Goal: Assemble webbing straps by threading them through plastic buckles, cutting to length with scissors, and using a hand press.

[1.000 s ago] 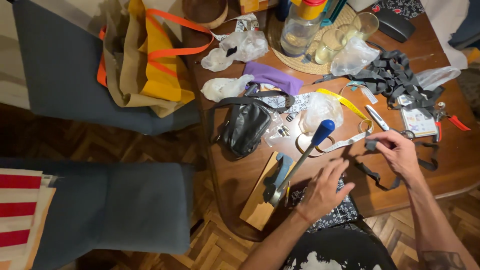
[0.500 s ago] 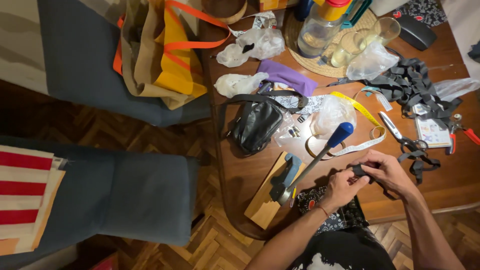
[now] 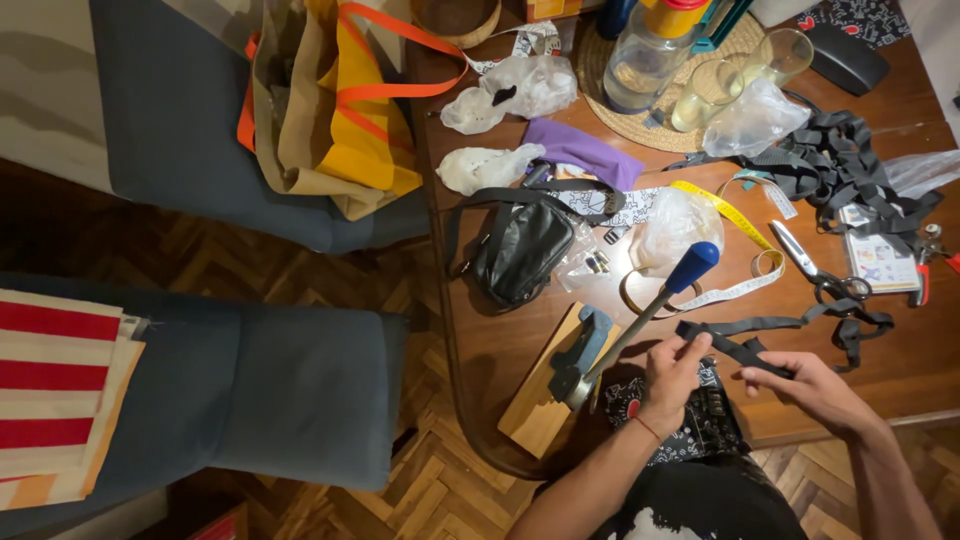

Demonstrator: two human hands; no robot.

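- A black strap is held between both hands, just above the table edge.
- One end of the strap is pinched by the fingers of the left hand; the fingers are closed together on it.
- The middle of the strap is gripped by the right hand, fingers closed around it; the rest runs away to the right, toward the scissors.
- A second ago the hands were apart and the right hand lay alone on the strap; now both are brought together on it, so the strap is lifted and stretched for handling.
- Just left of the left fingers a press tool with a blue knob stands on a wooden block.
- Beyond the fingers lie a yellow tape measure and a black bag.
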